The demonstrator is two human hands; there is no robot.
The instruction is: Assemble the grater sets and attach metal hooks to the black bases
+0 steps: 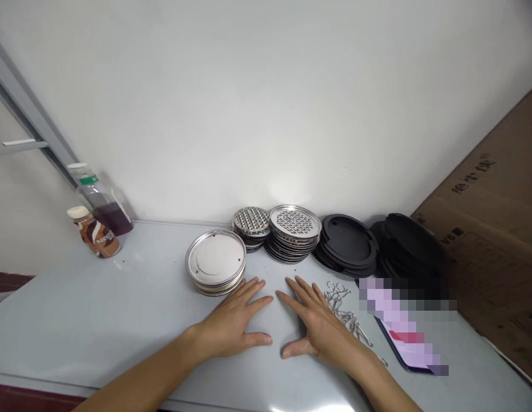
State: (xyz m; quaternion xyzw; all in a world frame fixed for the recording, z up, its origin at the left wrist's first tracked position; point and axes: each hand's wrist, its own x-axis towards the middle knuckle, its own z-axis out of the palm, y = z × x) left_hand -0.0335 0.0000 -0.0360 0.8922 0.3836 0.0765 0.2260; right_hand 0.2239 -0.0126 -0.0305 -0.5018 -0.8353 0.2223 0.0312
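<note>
My left hand (pixel 231 323) lies palm down over the grey table, fingers spread, holding nothing. Just beyond its fingertips stands a stack of round silver metal lids (pixel 215 257). Facing it, my right hand (pixel 313 320) is also spread and holds nothing. Beside its outer edge lies a loose pile of small metal ring-ended pins (pixel 345 312), partly hidden by the hand. Behind both hands are a short stack of small round grater discs (pixel 251 222) and a taller stack of larger grater discs (pixel 295 223). Black round plastic lids (pixel 349 240) are piled to their right.
More black plastic lids (pixel 405 246) lean near a large cardboard box (pixel 493 229) on the right. A phone (pixel 407 335) with a blurred screen lies at the table's right. Two bottles, a brown coffee bottle (pixel 94 233) and one with dark liquid (pixel 105 206), stand at the left.
</note>
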